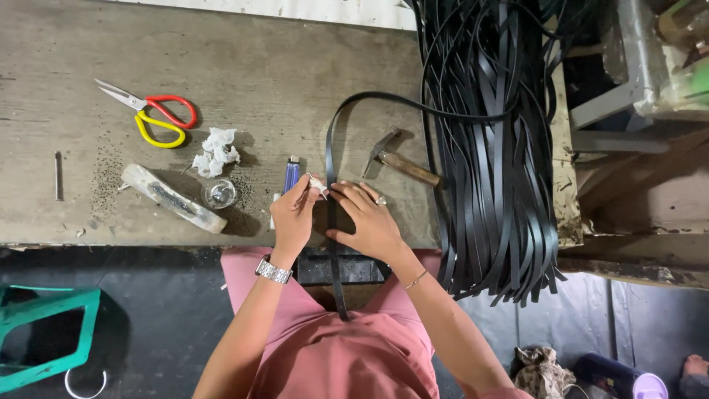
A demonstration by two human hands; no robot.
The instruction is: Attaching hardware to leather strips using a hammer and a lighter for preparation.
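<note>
- Left hand point(294, 214): we see its fingertips pinched tight on a small pale object point(317, 184), too small for us to identify, held at the edge of a black strap point(331, 222).
- Right hand point(369, 220): we see it laid flat with fingers spread, pressing the strap onto the wooden workbench point(258, 66); it grasps nothing.
- The strap: it runs from the lap up over the bench's near edge, passes under both hands, then curves away to the right into a thick bundle of black strips point(491, 162) draped over the bench's right end.
- Just beside the left hand we note a blue lighter point(291, 176); just beyond the right hand lies a hammer point(399, 161) with a wooden handle.
- Further left we find a small round glass dish point(219, 193), a crumpled white tissue point(216, 152), and a pale stick point(173, 198) with a dark stripe.
- At the far left lie scissors point(155, 116) with red and yellow handles, and a nail point(58, 176), well apart from the hands.
</note>
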